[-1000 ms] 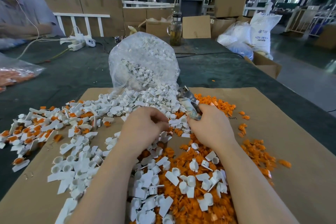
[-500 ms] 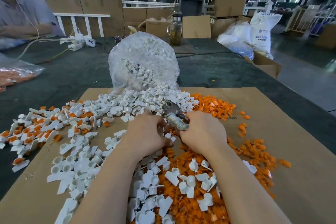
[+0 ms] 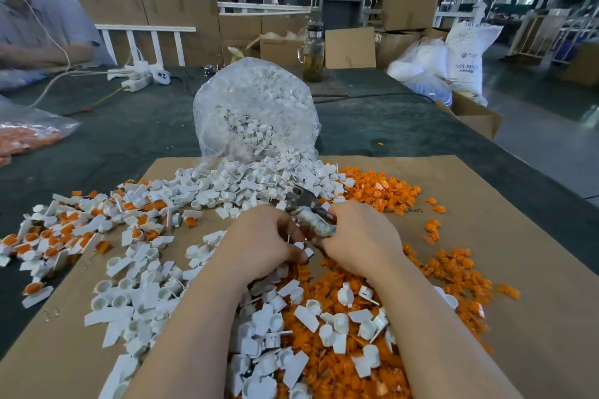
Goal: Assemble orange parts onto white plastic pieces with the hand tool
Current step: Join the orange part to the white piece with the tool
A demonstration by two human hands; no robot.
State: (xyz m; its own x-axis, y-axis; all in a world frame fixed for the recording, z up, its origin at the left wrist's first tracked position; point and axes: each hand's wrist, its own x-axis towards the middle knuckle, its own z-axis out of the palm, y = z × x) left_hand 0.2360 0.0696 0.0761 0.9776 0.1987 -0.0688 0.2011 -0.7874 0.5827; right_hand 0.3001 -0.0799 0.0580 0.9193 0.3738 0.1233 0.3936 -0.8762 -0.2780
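My right hand [image 3: 359,238] grips the metal hand tool [image 3: 308,210], whose jaws point up and to the left over the cardboard sheet [image 3: 505,236]. My left hand [image 3: 262,240] sits close beside it, fingers curled and pinching a small white plastic piece [image 3: 303,246] just below the tool. Loose white pieces [image 3: 252,178] spill from a clear bag [image 3: 256,110]. Loose orange parts [image 3: 382,188] lie to the right and under my wrists. Assembled white pieces with orange inserts [image 3: 64,230] are spread at the left.
A second bag of orange parts [image 3: 26,136] lies at the far left on the dark green table [image 3: 389,129]. Another person [image 3: 42,26] sits at the back left. A glass jar [image 3: 312,55], a power strip [image 3: 139,74] and cardboard boxes stand behind.
Both hands have drawn back toward me and slightly left. The tool swung from pointing up beside the orange pile to lying lower, its jaws now angled up-left next to my left hand.
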